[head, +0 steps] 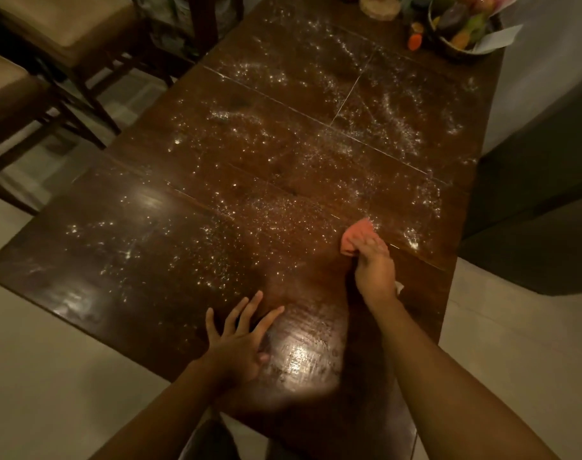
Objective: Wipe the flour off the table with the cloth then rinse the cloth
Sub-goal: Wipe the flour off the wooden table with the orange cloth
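A dark wooden table (190,320) fills the view, with white flour (276,214) scattered over most of its top. My right hand (374,263) grips a bunched pink-orange cloth (356,237) and presses it on the table near the right edge. My left hand (239,336) lies flat on the near part of the table with fingers spread. The patch of wood between my hands shows little flour and a bright glare.
A bowl of colourful items (462,24) and small objects (380,6) stand at the table's far end. Two cushioned chairs (57,31) sit at the far left. A dark cabinet (545,180) stands close to the right edge. Pale floor lies around the table.
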